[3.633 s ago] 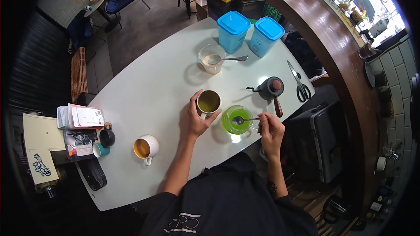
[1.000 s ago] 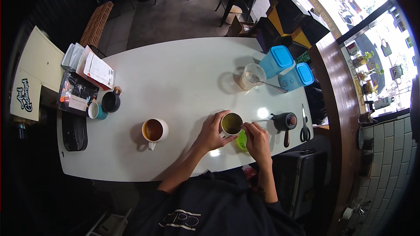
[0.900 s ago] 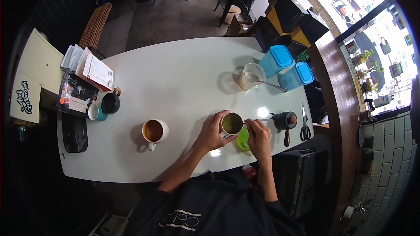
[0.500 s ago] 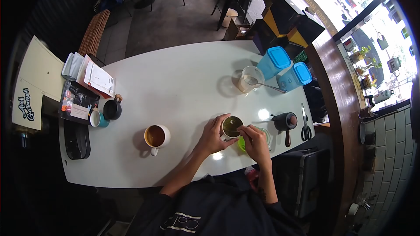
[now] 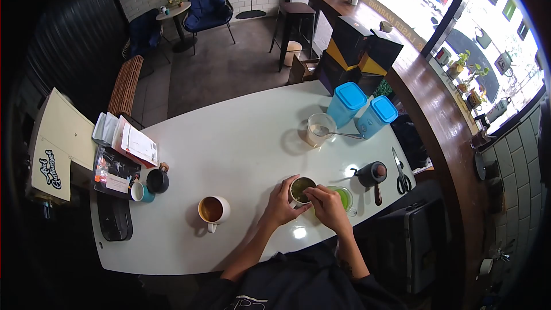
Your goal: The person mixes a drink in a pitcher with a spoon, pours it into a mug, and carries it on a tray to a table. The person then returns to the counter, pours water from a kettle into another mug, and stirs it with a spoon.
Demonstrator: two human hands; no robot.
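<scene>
My left hand (image 5: 280, 206) is wrapped around a small cup (image 5: 299, 189) of dark green liquid, gripping it from the left. Over the cup's right rim, the fingers of my right hand (image 5: 327, 206) are pinched together; what they hold is hidden. Just behind that hand sits a clear glass dish or cup (image 5: 345, 196) with bright green in it, partly covered. To the left stands a white mug (image 5: 222, 211) of brown liquid, handle toward me. A dark pot with a wooden handle (image 5: 370, 174) is farther right.
Scissors (image 5: 401, 172) lie by the table's right edge. Behind are a clear tub (image 5: 319, 129) with a spoon (image 5: 344, 134) and two blue-lidded containers (image 5: 346, 106). On the left stand a teal cup (image 5: 142, 192), a black cup (image 5: 157, 181), papers (image 5: 138, 143) and a black tray (image 5: 113, 218).
The camera view has tilted up, so the table sits lower in the picture. My left hand still grips the cup, and my right fingers stay pinched at its rim.
</scene>
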